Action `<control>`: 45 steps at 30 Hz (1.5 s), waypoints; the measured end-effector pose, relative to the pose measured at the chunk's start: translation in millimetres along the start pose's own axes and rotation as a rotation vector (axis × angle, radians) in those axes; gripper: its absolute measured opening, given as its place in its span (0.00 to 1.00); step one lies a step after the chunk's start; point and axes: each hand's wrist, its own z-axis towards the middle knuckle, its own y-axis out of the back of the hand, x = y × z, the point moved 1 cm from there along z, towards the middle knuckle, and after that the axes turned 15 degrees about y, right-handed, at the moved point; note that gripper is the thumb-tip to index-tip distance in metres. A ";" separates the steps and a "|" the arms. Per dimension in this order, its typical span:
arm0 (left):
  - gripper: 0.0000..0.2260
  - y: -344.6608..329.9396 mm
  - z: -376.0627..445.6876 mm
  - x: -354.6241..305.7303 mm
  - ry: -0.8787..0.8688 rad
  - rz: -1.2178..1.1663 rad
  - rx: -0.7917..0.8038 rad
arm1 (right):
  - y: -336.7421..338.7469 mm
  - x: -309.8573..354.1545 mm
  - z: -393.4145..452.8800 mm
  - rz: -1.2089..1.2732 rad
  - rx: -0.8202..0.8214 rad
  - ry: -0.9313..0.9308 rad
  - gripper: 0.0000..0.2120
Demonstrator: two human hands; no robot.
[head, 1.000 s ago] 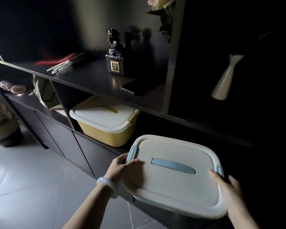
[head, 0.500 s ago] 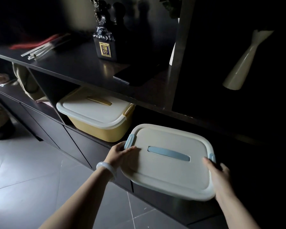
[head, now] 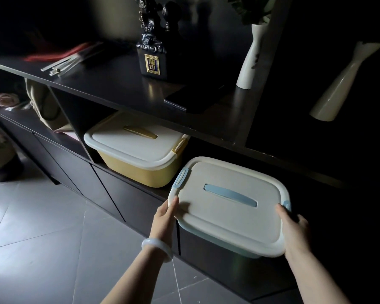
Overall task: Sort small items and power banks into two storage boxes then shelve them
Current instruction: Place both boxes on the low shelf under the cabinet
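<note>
Left hand: the near left corner of the blue storage box is gripped, with the thumb laid on the lid rim and the fingers hidden under the edge. A pale bangle is worn on this wrist.
Right hand: the right side of the same box is held, the thumb on the lid beside the blue clasp, the fingers curled around the edge and mostly unseen.
Blue storage box: it is closed with a cream lid and a blue handle is set in the middle. It is held at the front edge of the lower shelf; whether its base rests on the shelf cannot be told.
Yellow storage box: it is placed in the shelf compartment just to the left, lid closed, close to the blue one but not touching.
Upper shelf: a dark figurine, a white vase, a flat dark device and a bundle of pale sticks are seen on it.
Floor: grey tiles are seen below.
</note>
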 end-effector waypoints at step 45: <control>0.14 -9.6 49.9 -41.9 0.108 0.042 -0.041 | -52.7 22.7 37.1 -0.112 0.040 0.008 0.34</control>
